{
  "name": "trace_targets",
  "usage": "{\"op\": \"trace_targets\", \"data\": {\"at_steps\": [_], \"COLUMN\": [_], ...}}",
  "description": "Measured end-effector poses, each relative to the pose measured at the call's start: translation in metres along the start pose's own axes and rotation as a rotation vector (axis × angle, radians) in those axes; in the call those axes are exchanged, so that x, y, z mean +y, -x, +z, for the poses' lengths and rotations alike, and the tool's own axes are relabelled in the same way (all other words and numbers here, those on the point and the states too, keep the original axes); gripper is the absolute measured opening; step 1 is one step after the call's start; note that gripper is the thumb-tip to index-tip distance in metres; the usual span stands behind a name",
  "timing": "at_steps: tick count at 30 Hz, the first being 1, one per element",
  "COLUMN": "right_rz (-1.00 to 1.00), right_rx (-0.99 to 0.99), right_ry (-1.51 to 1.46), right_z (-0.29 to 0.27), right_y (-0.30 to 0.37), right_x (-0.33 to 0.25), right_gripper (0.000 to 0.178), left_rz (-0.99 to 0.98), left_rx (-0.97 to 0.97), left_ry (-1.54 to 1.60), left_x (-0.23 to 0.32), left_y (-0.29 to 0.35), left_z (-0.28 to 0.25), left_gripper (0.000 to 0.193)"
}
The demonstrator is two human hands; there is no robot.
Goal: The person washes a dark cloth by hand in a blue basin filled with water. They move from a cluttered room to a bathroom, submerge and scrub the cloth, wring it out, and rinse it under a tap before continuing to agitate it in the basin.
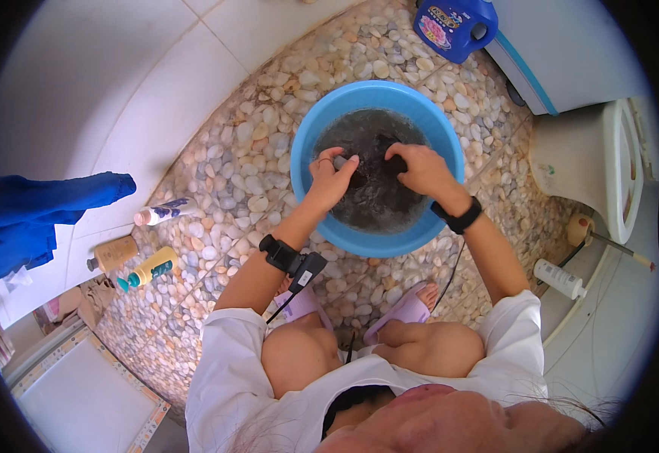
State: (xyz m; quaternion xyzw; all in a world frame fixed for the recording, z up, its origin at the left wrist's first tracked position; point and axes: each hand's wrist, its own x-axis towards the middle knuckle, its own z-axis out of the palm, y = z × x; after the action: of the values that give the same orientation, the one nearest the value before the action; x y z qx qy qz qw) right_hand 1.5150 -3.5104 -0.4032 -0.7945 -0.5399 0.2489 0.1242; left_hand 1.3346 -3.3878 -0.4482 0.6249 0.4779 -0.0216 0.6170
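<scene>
A round light-blue basin point(304, 204) holds dark, murky water point(378, 208) with some foam on its surface. Over its left side, my left hand point(332, 180) is closed, thumb against fingers, on a dark wet cloth point(357, 180). My right hand point(424, 171) pinches dark wet fabric point(395, 164) at the water's right side. Most of the fabric lies under the water, so its shape and whether both hands grip one piece cannot be made out.
Pebble-patterned floor surrounds the basin. A blue detergent jug point(456, 29) stands beyond it. Several bottles, including a yellow one point(152, 266), lie at left near hanging blue cloth point(35, 211). A white toilet-like fixture point(582, 162), a brush point(616, 243) and a white bottle point(558, 279) are at right.
</scene>
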Motion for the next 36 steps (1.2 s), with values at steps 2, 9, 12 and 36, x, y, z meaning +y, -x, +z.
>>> {"op": "trace_targets", "data": {"at_steps": [2,9,12,36], "right_rz": [-0.026,-0.176,-0.166,0.482], "right_rx": [0.054,0.211,0.129,-0.109], "right_ry": [-0.126,-0.293,-0.413,-1.993], "right_z": [-0.035,-0.086,-0.087,0.027], "right_y": [0.014,0.072,0.091,0.023], "right_x": [-0.012,-0.070,-0.083,0.017], "right_gripper": [0.035,0.033,0.028,0.072], "left_rz": [-0.046,-0.605,-0.218,-0.293], "left_rx": [-0.222,-0.791,-0.828,-0.848], "left_ry": [0.099,0.914,1.105,1.283], "left_x": [0.006,0.023,0.028,0.048], "left_y": [0.005,0.008,0.003,0.034], "left_z": [-0.002,0.029,0.043,0.035], "left_gripper": [0.076,0.088,0.081,0.040]}}
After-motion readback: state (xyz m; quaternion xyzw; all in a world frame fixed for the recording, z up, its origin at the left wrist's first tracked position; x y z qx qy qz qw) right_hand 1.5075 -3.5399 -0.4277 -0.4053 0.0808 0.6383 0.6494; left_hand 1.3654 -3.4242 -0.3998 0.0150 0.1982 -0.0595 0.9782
